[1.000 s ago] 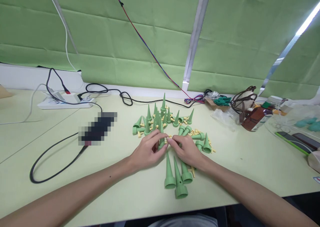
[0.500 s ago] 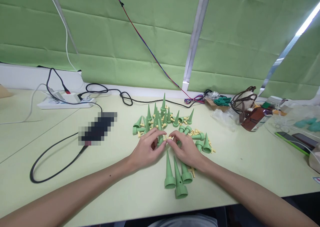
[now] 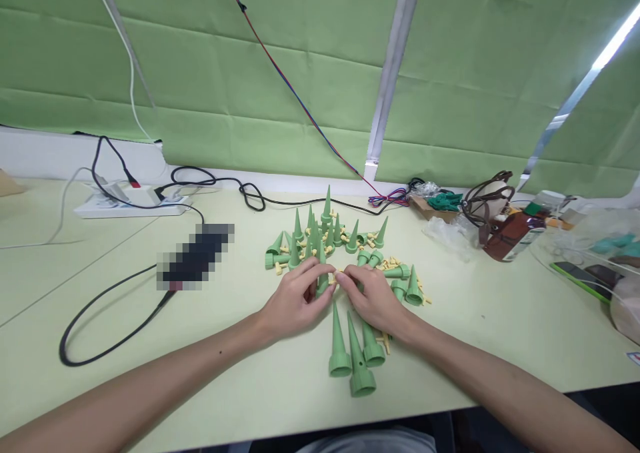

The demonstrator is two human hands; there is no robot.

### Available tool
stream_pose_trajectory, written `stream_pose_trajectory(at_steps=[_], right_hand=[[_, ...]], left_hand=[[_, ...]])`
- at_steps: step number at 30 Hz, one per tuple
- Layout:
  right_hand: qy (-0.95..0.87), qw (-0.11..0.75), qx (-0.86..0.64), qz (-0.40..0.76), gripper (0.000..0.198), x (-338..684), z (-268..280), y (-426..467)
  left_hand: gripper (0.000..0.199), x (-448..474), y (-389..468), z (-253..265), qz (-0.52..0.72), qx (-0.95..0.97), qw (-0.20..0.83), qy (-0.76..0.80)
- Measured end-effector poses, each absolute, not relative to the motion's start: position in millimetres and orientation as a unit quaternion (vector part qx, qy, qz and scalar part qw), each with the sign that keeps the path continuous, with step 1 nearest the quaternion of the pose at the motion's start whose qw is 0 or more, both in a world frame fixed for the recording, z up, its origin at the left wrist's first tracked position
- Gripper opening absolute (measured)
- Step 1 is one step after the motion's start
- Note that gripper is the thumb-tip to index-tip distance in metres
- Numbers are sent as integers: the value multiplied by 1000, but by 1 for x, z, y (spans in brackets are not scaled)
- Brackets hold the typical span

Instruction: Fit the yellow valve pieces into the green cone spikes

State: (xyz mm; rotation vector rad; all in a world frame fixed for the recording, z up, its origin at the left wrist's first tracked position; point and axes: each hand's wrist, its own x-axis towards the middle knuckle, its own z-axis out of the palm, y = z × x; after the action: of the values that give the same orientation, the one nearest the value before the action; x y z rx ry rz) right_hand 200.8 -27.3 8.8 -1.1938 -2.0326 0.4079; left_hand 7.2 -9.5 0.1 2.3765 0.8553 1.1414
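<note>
My left hand [image 3: 295, 301] is curled round a green plant watering spike [image 3: 323, 273] that stands point up. Its thumb and index fingertip reach a small yellow plastic valve [image 3: 333, 278] at the spike's side. From the right, my right hand [image 3: 379, 301] pinches the same valve between thumb and forefinger; fingertips cover most of it. Just below the hands lie three loose spikes, among them a front green spike [image 3: 362, 376] with a side hole and its open end toward me. Beyond the hands, several spikes stand upright with yellow valves fitted, such as a green spike [image 3: 327, 206].
Loose yellow valves [image 3: 393, 264] and more spikes lie right of the hands. A pixelated dark device [image 3: 195, 256] with a black cable lies left, before a white power strip [image 3: 133, 205]. A brown bottle [image 3: 515, 235], plastic bags and phones crowd the right side.
My right fingertips have moved slightly left, closing up to the left fingertips at the spike. The held spike has shifted a little to the right. The surrounding objects stay put.
</note>
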Motion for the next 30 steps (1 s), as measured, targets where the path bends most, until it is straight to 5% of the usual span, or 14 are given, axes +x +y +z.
stream_pose_trajectory(at_steps=[6,26,30], right_hand=[[-783,372,-466,178,20,202,9,-30],[-791,378,-457,149,45,199,9,-28],[-784,380,-463,163,32,200,12,-30]], left_hand=[[21,8,-10,-1,409,837,186,311],[20,8,-10,0,407,848,176,289],[20,8,-10,0,408,841,182,305]])
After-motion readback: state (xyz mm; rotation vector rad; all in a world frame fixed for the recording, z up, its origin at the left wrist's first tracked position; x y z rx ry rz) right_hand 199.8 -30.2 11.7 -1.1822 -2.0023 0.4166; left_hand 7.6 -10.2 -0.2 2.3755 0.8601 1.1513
